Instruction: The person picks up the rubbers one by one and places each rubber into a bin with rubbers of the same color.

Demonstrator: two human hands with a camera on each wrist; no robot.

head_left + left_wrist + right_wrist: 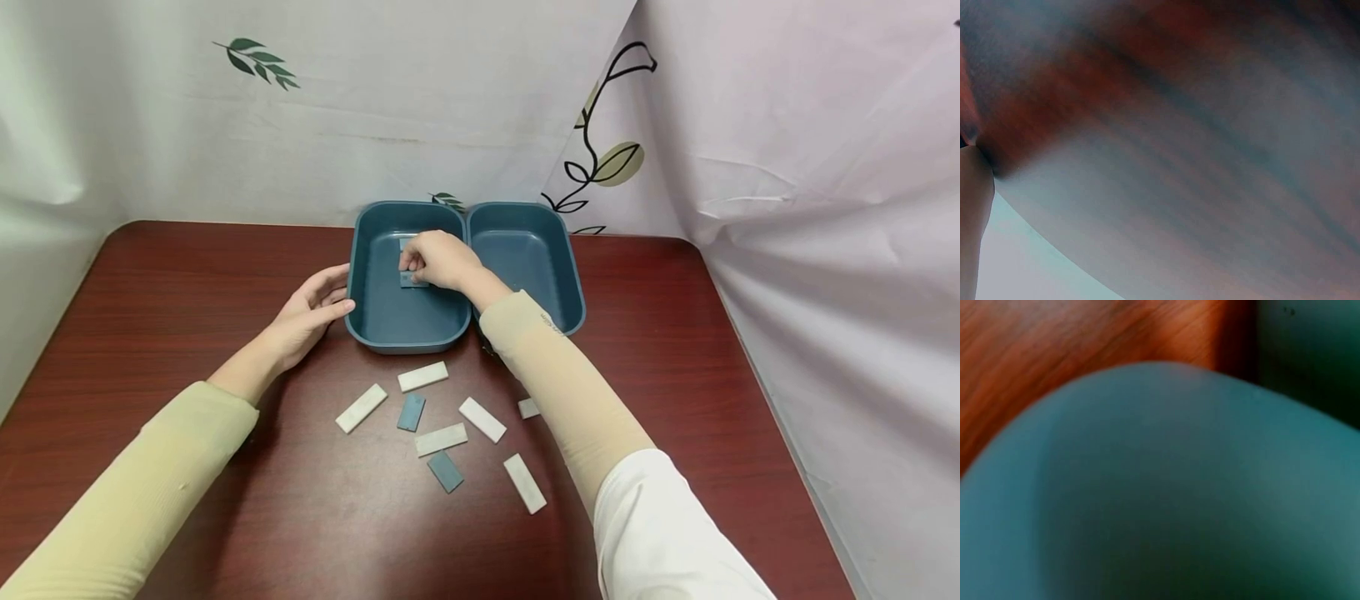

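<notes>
In the head view, my right hand (442, 260) reaches into the left blue tray (375, 329) with its fingers bent. Thumb and fingertips pinch a small blue tile (407, 282) at the tray floor. Another blue tile (405, 243) shows partly behind the fingers. My left hand (303, 317) rests against that tray's left side, fingers loosely extended and thumb at the rim. On the table in front lie two more blue tiles, one upper (411, 412) and one lower (446, 472), among several white tiles (423, 377). Both wrist views are blurred; the right one shows a curved blue-green surface (1179, 456).
A second blue tray (517, 250) stands against the first one's right side, partly behind my right forearm. One white tile (528, 408) is half hidden by the sleeve. The dark red wooden table (187, 275) ends at a white patterned curtain (337, 125).
</notes>
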